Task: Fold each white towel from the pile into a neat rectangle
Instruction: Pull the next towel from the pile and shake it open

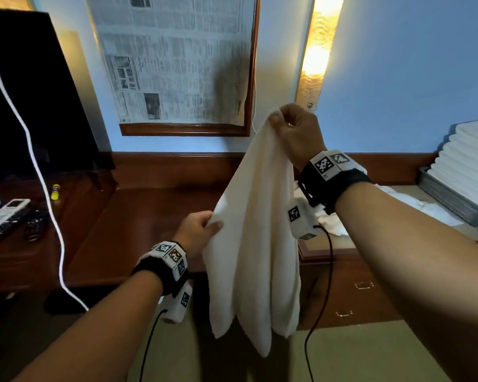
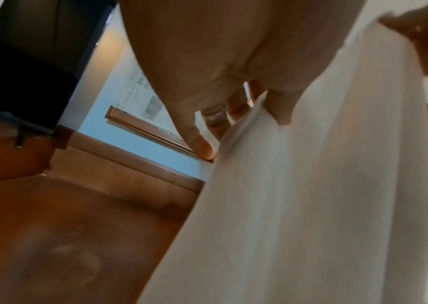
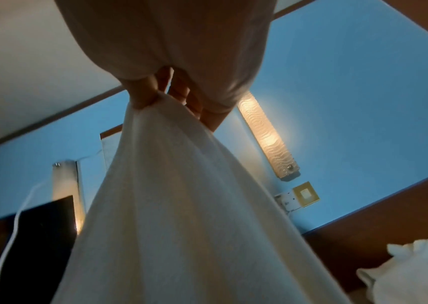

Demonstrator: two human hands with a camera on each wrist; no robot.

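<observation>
Above desk (image 1: 149, 205), towel (image 1: 255, 244) hanging vertically

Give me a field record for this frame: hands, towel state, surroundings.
right hand: raised, pinches the top corner of the white towel
left hand: lower, grips the towel's left edge
towel state: unfolded, hanging in loose vertical drapes above the wooden desk
folded stack: far right, on a tray
unfolded pile: behind the right wrist

Dark TV (image 1: 25, 100) on the left with a white cable (image 1: 36, 166) hanging across it, remotes (image 1: 6, 219) on the wood desk (image 1: 155, 216), framed newspaper (image 1: 174, 59) and a lit lamp (image 1: 315, 51) on the blue wall.
</observation>
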